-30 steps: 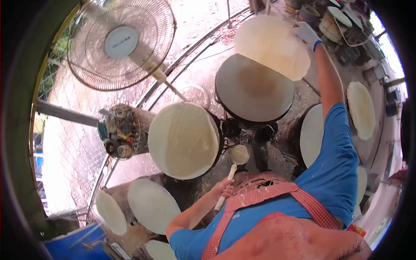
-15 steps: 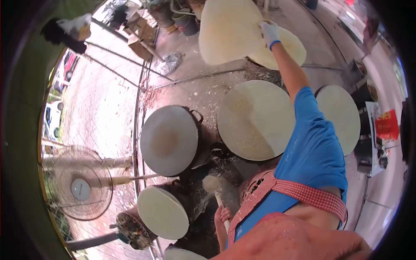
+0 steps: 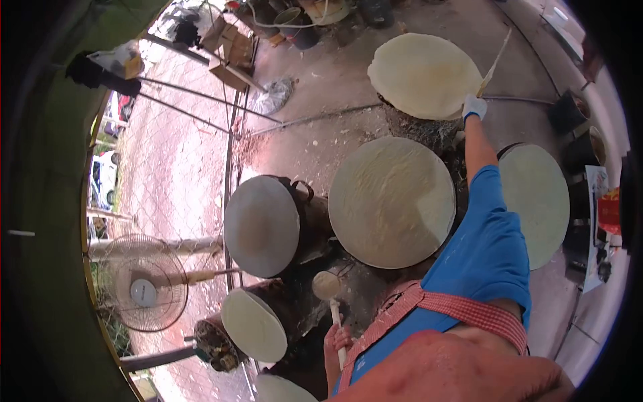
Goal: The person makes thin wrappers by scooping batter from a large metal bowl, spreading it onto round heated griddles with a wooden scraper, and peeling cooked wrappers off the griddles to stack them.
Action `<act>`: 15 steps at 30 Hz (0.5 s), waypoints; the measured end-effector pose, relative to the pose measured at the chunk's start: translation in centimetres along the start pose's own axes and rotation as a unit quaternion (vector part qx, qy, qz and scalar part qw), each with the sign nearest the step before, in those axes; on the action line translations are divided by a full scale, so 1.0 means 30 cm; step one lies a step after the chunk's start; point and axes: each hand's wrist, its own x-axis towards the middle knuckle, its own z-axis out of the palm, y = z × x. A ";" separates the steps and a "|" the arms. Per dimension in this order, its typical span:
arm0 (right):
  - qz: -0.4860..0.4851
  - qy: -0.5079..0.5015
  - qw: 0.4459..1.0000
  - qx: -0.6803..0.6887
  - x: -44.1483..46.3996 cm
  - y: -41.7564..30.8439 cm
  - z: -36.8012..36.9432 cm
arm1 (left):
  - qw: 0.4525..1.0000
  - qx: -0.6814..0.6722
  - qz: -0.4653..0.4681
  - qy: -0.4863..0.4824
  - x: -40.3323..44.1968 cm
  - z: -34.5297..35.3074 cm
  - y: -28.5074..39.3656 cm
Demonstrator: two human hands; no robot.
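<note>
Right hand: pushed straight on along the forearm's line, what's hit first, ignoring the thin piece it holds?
Likely the far pale round sheet, at its right edge, just beyond the right hand; depth is unclear, so it might pass above.

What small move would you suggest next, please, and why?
Perhaps bring the ladle in the left hand over the grey plate: its surface looks bare, unlike the pale round beside it.

There are two hands (image 3: 340, 337) (image 3: 474, 107), one ladle (image 3: 326, 285) and one bare griddle (image 3: 260, 226).
</note>
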 end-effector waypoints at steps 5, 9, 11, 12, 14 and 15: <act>-0.047 -0.015 0.990 -0.129 0.128 0.016 -0.001 | 0.997 -0.052 0.001 -0.057 0.018 -0.004 -0.112; -0.039 -0.042 0.965 -0.254 0.035 -0.039 -0.122 | 0.985 -0.123 0.012 -0.121 0.017 -0.087 -0.184; -0.104 -0.114 0.949 -0.275 -0.045 -0.081 -0.169 | 0.983 -0.107 0.037 -0.145 0.043 -0.217 -0.158; -0.126 -0.143 0.952 -0.238 -0.152 -0.144 -0.136 | 0.982 -0.106 0.087 -0.127 0.052 -0.277 -0.145; -0.207 -0.222 0.941 -0.147 -0.295 -0.216 0.005 | 0.962 -0.050 0.248 0.097 0.050 -0.256 -0.210; -0.262 -0.273 0.921 -0.092 -0.333 -0.231 0.114 | 0.962 -0.036 0.271 0.025 0.068 -0.342 -0.218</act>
